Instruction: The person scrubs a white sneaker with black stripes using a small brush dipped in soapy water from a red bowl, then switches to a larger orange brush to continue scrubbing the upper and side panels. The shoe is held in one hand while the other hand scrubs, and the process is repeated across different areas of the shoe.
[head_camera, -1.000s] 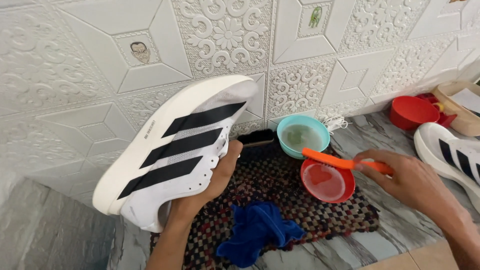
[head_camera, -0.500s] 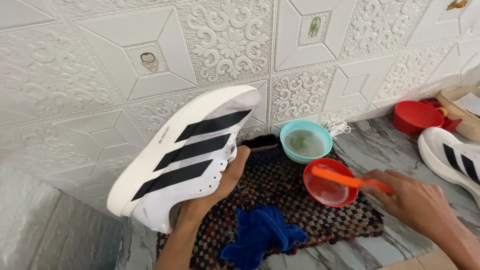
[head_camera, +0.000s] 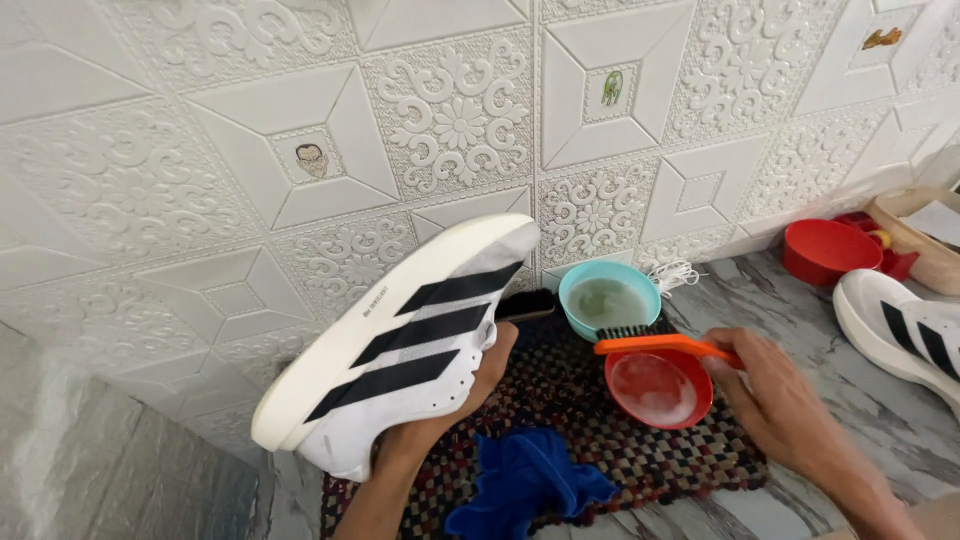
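My left hand is inside a white sneaker with three black stripes, holding it tilted on its side above a woven mat. My right hand grips an orange-handled brush with dark bristles pointing up, held level over the rim of a small red bowl of soapy water. Just behind the brush sits a light blue bowl with cloudy water.
A blue cloth lies crumpled on the mat's near edge. The second white sneaker rests on the marble counter at right, with a red cup, a beige basket and white laces behind. An embossed white tile wall backs everything.
The brush has lifted from inside the red bowl to above its rim. The sneaker stays in my left hand, and the view has shifted slightly left.
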